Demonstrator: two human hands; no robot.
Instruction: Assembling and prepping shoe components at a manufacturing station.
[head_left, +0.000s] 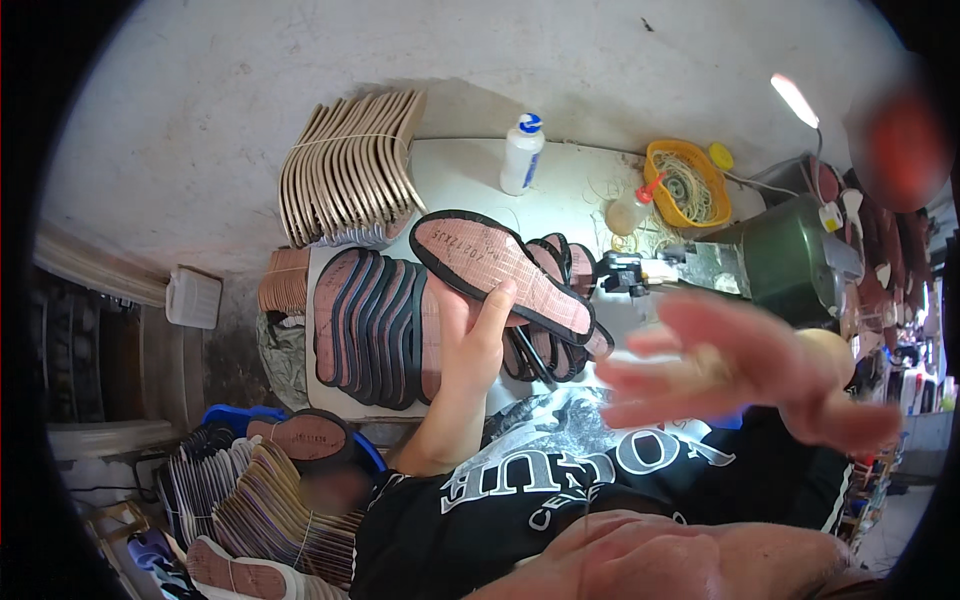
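The left hand (472, 335) grips a thin, light, bendy insole (500, 272) best held by its edge mid-length, while the right hand (720, 365) hangs open, blurred.

One insole (500, 272) is held up at the centre, two glue bottles (521, 153) stand toward one o'clock, and one yellow bowl (687, 184) of rubber bands sits at two o'clock.

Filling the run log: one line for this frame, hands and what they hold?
left hand: holds black-edged insole over table | right hand: open, empty, blurred | nearby: fanned insole row, glue bottle
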